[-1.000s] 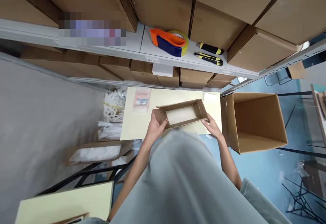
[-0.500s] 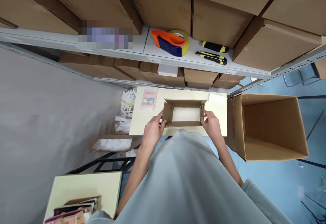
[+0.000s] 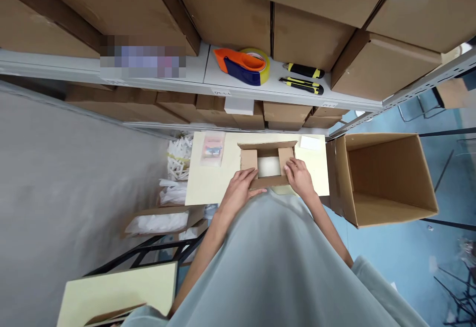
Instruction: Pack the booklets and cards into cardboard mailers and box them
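A small cardboard box [image 3: 268, 182] stands open-topped on the pale table [image 3: 211, 188], its two short end flaps folded inward. Through the gap between them its white inside shows. My left hand [image 3: 240, 188] grips the near left corner, fingers over the left flap [image 3: 249, 158] and thumb stretched along the near side. At the other end, the bent fingers of my right hand [image 3: 299, 176] hold the right flap [image 3: 284, 155]. A pink clear packet [image 3: 212, 148] lies left of the box, and a white card [image 3: 310, 142] lies to its right.
A large open cardboard carton [image 3: 386, 178] stands right of the table. Above the table, a grey shelf [image 3: 193, 72] bears a tape dispenser [image 3: 243, 67], utility knives [image 3: 303, 85] and big boxes [image 3: 308, 34]. White packing material [image 3: 179, 158] fills containers at the left.
Both short end flaps have folded inward over the box opening. My hands have moved from the outer ends onto those flaps, closer together. The view has shifted slightly.
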{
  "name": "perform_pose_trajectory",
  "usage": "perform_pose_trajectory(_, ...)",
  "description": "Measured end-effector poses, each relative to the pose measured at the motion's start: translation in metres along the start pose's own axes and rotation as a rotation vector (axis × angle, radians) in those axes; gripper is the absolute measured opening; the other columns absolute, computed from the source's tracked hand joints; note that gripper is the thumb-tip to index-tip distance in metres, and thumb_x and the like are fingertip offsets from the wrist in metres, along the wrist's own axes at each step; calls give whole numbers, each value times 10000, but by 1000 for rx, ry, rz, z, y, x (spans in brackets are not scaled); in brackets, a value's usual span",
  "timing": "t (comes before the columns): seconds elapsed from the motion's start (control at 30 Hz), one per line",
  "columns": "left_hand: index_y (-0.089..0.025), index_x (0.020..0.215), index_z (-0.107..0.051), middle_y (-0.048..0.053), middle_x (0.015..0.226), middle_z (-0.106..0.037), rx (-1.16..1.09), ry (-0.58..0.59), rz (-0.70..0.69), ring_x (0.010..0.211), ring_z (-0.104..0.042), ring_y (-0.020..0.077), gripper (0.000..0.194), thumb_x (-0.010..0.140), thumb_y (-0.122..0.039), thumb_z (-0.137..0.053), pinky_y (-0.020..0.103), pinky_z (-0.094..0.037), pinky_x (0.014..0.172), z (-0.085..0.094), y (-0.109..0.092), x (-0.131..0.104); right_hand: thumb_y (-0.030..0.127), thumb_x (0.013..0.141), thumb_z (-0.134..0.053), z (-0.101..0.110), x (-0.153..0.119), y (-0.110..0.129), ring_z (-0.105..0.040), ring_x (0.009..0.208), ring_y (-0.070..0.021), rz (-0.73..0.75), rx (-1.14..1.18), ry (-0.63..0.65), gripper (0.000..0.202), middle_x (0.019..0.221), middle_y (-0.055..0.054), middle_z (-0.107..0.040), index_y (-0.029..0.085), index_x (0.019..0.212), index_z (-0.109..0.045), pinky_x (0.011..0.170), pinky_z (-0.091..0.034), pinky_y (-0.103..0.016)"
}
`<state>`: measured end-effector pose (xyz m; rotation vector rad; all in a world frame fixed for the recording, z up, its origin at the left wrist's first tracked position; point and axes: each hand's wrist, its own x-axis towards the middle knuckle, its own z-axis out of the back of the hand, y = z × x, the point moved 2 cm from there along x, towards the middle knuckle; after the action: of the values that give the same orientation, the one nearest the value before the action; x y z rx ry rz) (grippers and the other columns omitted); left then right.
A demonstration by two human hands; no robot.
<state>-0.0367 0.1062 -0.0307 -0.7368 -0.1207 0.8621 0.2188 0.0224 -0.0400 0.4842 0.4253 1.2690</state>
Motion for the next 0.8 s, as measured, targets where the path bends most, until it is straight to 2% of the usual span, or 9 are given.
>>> perform_pose_trajectory(0.1,-241,1507,-678,148,1458,-737,-41,18,12,1371,-665,373,626,1002,-607,-730,522,-547,1190,-1,10,6,469,1143,-519,10,-6,1,-618,1426,-343,-28,39,-19,446,1516,-185,-680,187,1402,-747,1236,-528,-535)
perform_pose_trajectory(0.2,-203,1654,-505,215,1519,-661,-51,-115,88,1391,-672,393,799,1009,-625,-716,526,-567,1163,-2,18,14,488,1106,-613,17,-12,-3,-674,1377,-307,-40,137,21,430,1474,-139,-719,240,1442,-716,1202,-559,-483)
perform_pose_trajectory(0.23,-168,1715,-392,267,1607,-569,-43,-193,103,1477,-609,425,925,994,-638,-732,549,-549,1183,-1,19,17,476,1091,-638,17,-14,-5,-692,1346,-304,-57,148,29,424,1442,-131,-734,250,1443,-710,1172,-577,-476)
perform_pose_trajectory(0.3,-100,1773,-181,365,1753,-316,-14,-325,79,1656,-369,492,1155,951,-641,-786,616,-465,1258,1,17,25,418,1078,-635,13,-15,-12,-727,1253,-308,-121,124,17,403,1357,-132,-755,244,1435,-704,1083,-619,-476)
perform_pose_trajectory(0.37,-98,1782,-107,373,1815,-151,27,-361,7,1726,-158,510,1204,940,-572,-824,678,-348,1322,5,13,35,356,1071,-592,6,-15,-16,-746,1151,-306,-180,80,-10,406,1295,-138,-746,224,1443,-688,996,-645,-476)
perform_pose_trajectory(0.47,-167,1772,-228,292,1825,-244,100,-303,-81,1736,-123,492,1030,952,-364,-820,716,-256,1354,14,7,48,309,1043,-568,-3,-10,-15,-757,1050,-293,-213,34,-49,545,1321,-156,-699,210,1579,-576,894,-663,-456)
perform_pose_trajectory(0.6,-193,1599,-558,223,1615,-564,110,-261,-126,1673,-340,438,622,991,-213,-685,644,-346,1339,19,13,51,266,989,-618,-3,-2,-8,-766,1058,-302,-208,-31,-75,827,1669,-230,-463,261,1761,-319,815,-672,-441)
perform_pose_trajectory(0.7,-226,1308,-747,179,1438,-674,35,-240,-110,1562,-500,393,303,1065,-274,-572,603,-425,1300,10,24,42,254,999,-621,0,1,-7,-756,1162,-321,-168,-34,-23,670,1754,-216,-366,262,1658,-499,898,-676,-473)
perform_pose_trajectory(0.8,-228,1242,-754,181,1614,-560,-72,-279,-47,1570,-495,366,289,1094,-343,-534,564,-464,1279,-4,32,30,306,1059,-577,-3,3,-14,-734,1268,-339,-165,0,13,426,1694,-209,-480,228,1469,-664,1001,-651,-506)
